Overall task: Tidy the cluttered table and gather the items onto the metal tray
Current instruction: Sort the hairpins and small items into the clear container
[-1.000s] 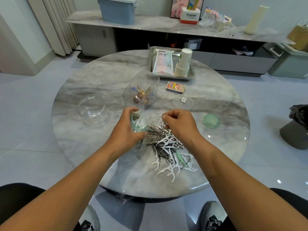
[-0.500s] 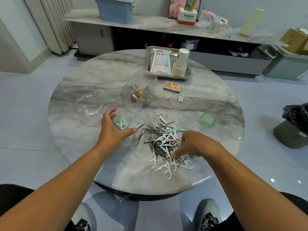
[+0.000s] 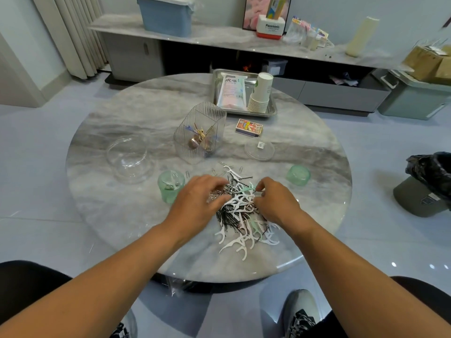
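A heap of white and green floss picks and dark hairpins [image 3: 238,215] lies on the round marble table [image 3: 127,113], near its front. My left hand [image 3: 195,203] is on the heap's left side, fingers and thumb pinching silver pins. My right hand [image 3: 275,203] is on the right side, its fingertips pinching a green floss pick [image 3: 247,189]. A green cup [image 3: 170,184] with a few picks inside stands left of my left hand. The metal tray [image 3: 244,113] at the far edge holds a plastic bag [image 3: 231,91] and a stack of paper cups [image 3: 260,95].
A ribbed clear container [image 3: 200,132] with small items stands mid-table. Also on the table are a clear bowl [image 3: 129,158], a small printed box [image 3: 249,128], a clear lid [image 3: 259,150] and a green lid [image 3: 298,175]. A bin with a black bag [image 3: 429,184] stands on the floor at the right.
My left hand left the green cup and moved right onto the heap. My right hand moved from the heap's near edge up to its far right side and closed on a pick.
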